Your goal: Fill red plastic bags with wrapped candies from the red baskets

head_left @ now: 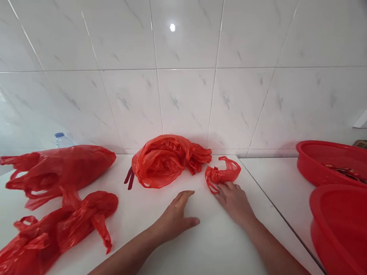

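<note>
My left hand (175, 218) hovers over or rests on the white tabletop with its thumb apart from the stretched fingers, holding nothing. To its right, my right hand (235, 203) has its fingers closed at the near edge of a small crumpled red plastic bag (223, 174); the fingertips are partly hidden. One handle loop of that bag sticks up at the far side. Just behind my hands lies a larger bunched red plastic bag (160, 162), open toward me, with dark red strips (129, 178) poking out at its left.
Two filled-looking red plastic bags, one at the back left (68, 170) and one nearer (51, 237), lie on the left. A clear bottle with a blue cap (62, 140) stands behind them. At right are a red sieve basket (313, 165) and a red basin (325, 228). A tiled wall (187, 107) closes the back.
</note>
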A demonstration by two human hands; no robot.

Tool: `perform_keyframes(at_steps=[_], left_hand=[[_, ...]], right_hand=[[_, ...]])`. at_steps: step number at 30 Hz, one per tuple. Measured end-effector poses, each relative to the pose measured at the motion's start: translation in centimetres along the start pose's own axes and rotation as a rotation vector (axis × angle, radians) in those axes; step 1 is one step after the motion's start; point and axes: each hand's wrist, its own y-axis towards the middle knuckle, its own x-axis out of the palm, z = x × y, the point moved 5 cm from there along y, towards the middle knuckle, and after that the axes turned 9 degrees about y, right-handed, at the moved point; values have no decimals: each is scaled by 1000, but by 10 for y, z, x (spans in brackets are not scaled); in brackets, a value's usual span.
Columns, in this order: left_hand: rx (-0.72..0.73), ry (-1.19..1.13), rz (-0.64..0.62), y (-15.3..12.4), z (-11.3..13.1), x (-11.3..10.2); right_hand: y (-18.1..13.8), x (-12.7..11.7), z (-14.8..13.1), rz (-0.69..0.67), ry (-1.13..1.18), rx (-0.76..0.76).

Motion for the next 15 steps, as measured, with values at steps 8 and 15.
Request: perform_keyframes(at_steps=[8,15], left_hand=[[-25,-263,133,64,0,32],[147,-215,-9,36,33,47]], right_hand=[[-71,-23,-32,-159,347,-145],[-78,-38,-26,-99,795,42]])
